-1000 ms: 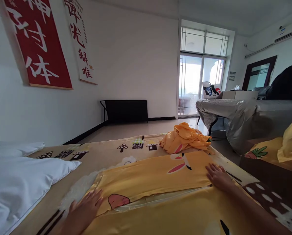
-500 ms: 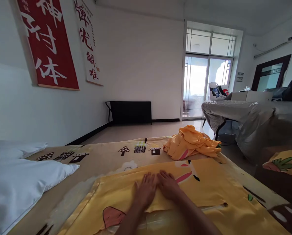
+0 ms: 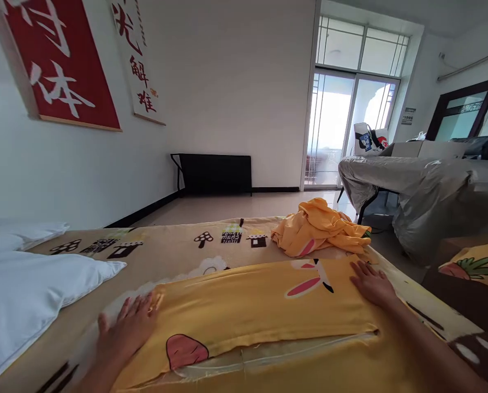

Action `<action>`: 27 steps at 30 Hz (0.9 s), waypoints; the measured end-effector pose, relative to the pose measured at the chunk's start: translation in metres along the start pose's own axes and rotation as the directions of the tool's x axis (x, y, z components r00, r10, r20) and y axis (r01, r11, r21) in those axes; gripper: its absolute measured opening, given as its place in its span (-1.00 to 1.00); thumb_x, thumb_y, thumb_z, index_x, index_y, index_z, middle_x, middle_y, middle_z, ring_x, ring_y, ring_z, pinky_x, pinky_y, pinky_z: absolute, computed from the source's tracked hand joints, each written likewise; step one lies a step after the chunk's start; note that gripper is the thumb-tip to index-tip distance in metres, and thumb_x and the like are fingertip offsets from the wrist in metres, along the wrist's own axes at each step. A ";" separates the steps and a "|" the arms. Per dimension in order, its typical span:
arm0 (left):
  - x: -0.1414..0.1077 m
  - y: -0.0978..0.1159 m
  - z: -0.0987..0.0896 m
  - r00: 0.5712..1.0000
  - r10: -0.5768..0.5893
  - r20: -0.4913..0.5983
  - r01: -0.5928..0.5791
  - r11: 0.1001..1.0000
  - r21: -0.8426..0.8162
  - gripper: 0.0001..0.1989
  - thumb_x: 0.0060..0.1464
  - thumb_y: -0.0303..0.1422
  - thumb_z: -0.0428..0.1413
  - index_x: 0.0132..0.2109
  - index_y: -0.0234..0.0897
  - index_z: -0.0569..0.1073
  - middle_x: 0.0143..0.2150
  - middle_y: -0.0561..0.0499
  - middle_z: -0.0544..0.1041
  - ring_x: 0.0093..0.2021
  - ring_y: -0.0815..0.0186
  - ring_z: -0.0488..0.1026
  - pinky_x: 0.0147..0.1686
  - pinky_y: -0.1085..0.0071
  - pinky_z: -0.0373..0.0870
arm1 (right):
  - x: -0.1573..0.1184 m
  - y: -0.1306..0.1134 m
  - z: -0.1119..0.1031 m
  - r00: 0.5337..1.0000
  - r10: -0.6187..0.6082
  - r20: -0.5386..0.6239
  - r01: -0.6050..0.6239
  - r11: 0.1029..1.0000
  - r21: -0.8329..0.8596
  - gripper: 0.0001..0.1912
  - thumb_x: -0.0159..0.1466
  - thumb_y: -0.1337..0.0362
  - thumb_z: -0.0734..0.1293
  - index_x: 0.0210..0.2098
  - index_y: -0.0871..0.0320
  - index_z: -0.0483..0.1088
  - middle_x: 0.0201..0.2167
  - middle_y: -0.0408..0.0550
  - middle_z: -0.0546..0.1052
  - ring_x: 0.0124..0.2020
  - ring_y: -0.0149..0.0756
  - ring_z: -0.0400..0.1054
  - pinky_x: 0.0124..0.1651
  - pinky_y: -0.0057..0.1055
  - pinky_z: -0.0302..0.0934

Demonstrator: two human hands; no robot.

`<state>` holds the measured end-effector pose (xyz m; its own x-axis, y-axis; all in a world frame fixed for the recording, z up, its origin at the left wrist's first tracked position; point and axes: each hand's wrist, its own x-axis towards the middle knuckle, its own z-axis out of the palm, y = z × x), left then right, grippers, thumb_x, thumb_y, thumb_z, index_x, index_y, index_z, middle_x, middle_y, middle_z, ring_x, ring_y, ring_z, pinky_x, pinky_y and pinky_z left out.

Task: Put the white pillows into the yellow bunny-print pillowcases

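A yellow cloth [image 3: 260, 300] with a pink-eared rabbit print and a red shape lies spread on the patterned bed cover [image 3: 146, 256]. Along its near part runs a long slit with a pale edge. At the cloth's left edge my left hand [image 3: 129, 325] lies flat, fingers spread. My right hand [image 3: 373, 284] rests flat near the far right corner, its fingers stretched out. Neither hand holds anything. Just beyond the right hand sits a crumpled orange cloth [image 3: 320, 229].
White pillows [image 3: 27, 295] lie at the left. On the right stand a plastic-covered table [image 3: 408, 174] with boxes and a bag, and a brown surface with another yellow cloth [image 3: 473, 267]. A black folded panel [image 3: 215, 174] leans at the far wall.
My hands have moved apart from the cloth's middle, the left one to the left edge and the right one to the far right corner. The view has tilted slightly down.
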<state>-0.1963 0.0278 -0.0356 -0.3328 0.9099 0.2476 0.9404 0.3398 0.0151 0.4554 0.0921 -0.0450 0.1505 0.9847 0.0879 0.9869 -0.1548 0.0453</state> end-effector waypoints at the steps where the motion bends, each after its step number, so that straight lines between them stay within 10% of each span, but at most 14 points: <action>1: -0.008 0.004 -0.008 0.999 0.012 -0.035 -0.011 1.000 0.025 -0.43 0.20 -0.32 -0.37 0.30 -0.31 0.10 0.33 -0.18 0.13 0.34 0.00 -0.05 0.19 -0.25 -0.25 | -0.004 0.001 -0.002 0.999 0.037 -0.028 -0.038 0.999 -0.035 -0.40 0.32 0.06 -0.03 0.32 0.08 -0.03 0.35 0.01 -0.03 0.34 -0.08 -0.17 0.25 0.01 -0.20; 5: -0.038 0.051 -0.045 0.980 0.173 -0.096 -0.166 0.983 0.077 -0.43 0.16 -0.42 -0.35 0.30 -0.35 0.09 0.33 -0.18 0.10 0.34 0.10 -0.04 0.23 -0.20 -0.31 | -0.027 -0.032 -0.017 0.989 -0.043 -0.142 0.031 0.996 -0.089 -0.43 0.32 0.22 0.00 0.30 0.21 0.02 0.32 0.19 0.01 0.34 -0.05 -0.16 0.24 0.02 -0.20; 8: -0.057 0.101 -0.064 0.936 0.340 0.088 -0.340 0.940 -0.020 -0.43 0.15 -0.43 -0.32 0.30 -0.25 0.11 0.35 -0.11 0.05 0.36 0.13 -0.08 0.22 -0.19 -0.27 | -0.056 -0.091 -0.032 0.950 -0.307 -0.064 0.310 0.950 0.044 -0.49 0.32 0.23 0.02 0.24 0.09 0.16 0.32 0.07 0.04 0.34 -0.07 -0.15 0.23 0.03 -0.16; 11: -0.078 0.145 -0.070 0.846 0.457 0.276 -0.436 0.889 -0.137 -0.43 0.18 -0.36 -0.34 0.32 -0.23 0.04 0.37 -0.03 -0.01 0.36 0.20 -0.10 0.24 -0.08 -0.16 | -0.091 -0.156 -0.040 0.822 -0.569 -0.022 0.557 0.795 0.240 -0.52 0.35 0.16 -0.01 0.20 0.00 0.20 0.33 -0.05 0.05 0.34 -0.17 -0.16 0.26 -0.08 -0.17; 15: -0.103 0.162 -0.060 0.828 0.476 0.296 -0.438 0.879 -0.186 -0.44 0.20 -0.22 -0.34 0.32 -0.16 0.06 0.37 0.03 0.01 0.36 0.24 -0.06 0.26 0.04 -0.08 | -0.121 -0.198 -0.040 0.808 -0.589 -0.012 0.543 0.736 0.405 -0.43 0.36 0.00 -0.06 0.29 0.02 0.03 0.34 0.01 -0.01 0.35 -0.22 -0.18 0.29 -0.10 -0.25; 19: -0.110 0.133 -0.049 0.905 0.382 0.187 -0.362 0.923 -0.133 -0.44 0.21 -0.21 -0.34 0.29 -0.22 0.14 0.36 -0.02 0.05 0.35 0.25 -0.04 0.28 0.12 -0.10 | -0.120 -0.169 -0.037 0.831 -0.557 0.005 0.507 0.759 0.409 -0.42 0.34 -0.01 -0.07 0.30 0.01 0.02 0.33 -0.06 0.03 0.35 -0.25 -0.17 0.30 -0.12 -0.28; 27: -0.106 0.035 -0.036 0.917 0.369 0.149 -0.384 0.919 0.090 -0.50 0.09 -0.39 -0.13 0.18 -0.10 0.33 0.33 0.05 0.12 0.34 0.15 0.01 0.26 0.07 -0.05 | -0.114 -0.030 -0.024 0.975 -0.220 -0.023 0.221 0.967 0.127 -0.41 0.32 0.02 -0.03 0.26 0.09 0.12 0.30 0.00 0.11 0.33 -0.11 -0.11 0.28 -0.01 -0.24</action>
<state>-0.1254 -0.0652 -0.0259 0.0310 0.9956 0.0879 0.9855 -0.0158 -0.1688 0.4073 -0.0179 -0.0329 -0.0714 0.9925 0.0991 0.9950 0.0779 -0.0631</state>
